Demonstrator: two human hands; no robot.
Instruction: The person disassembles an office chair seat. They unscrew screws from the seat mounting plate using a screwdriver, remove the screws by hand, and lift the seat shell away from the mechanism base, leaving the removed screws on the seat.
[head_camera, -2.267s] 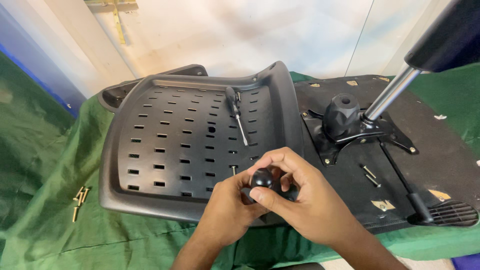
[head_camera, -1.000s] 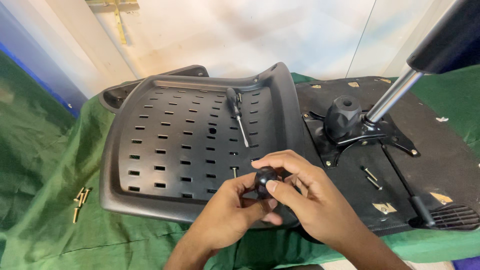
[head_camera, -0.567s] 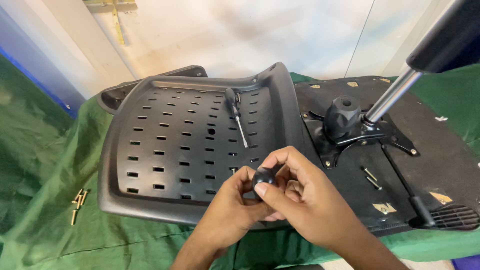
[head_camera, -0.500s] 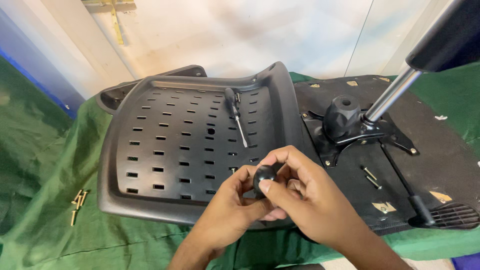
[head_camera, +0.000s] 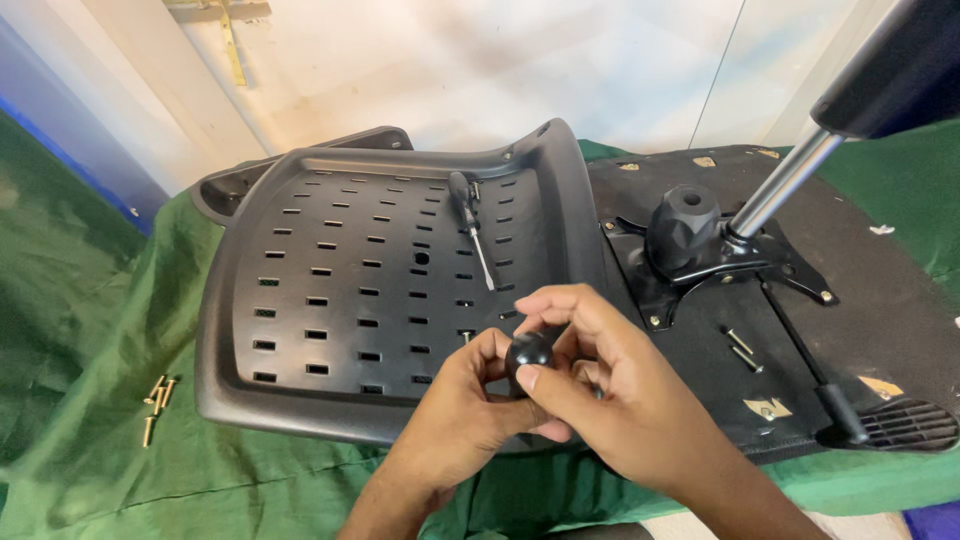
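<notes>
A small round black knob (head_camera: 528, 351) sits between both my hands over the near edge of a slotted black plastic chair back (head_camera: 340, 300). My right hand (head_camera: 610, 400) curls over the knob, thumb pressed on its front. My left hand (head_camera: 470, 415) supports it from below and the left. A screwdriver (head_camera: 470, 225) with a black handle lies on the chair back, further away. What the knob is fixed to is hidden by my fingers.
To the right lies the upturned black chair seat (head_camera: 880, 310) with its metal mechanism plate (head_camera: 700, 250), a black adjuster knob and a silver gas cylinder (head_camera: 785, 185). Two dark bolts (head_camera: 740, 348) rest on the seat. Brass screws (head_camera: 155, 405) lie on the green cloth (head_camera: 90, 330) at left.
My hands have shifted a little around the knob, fingers regripping and turning it; the knob stays in about the same spot. The screwdriver, seat and screws are unmoved.
</notes>
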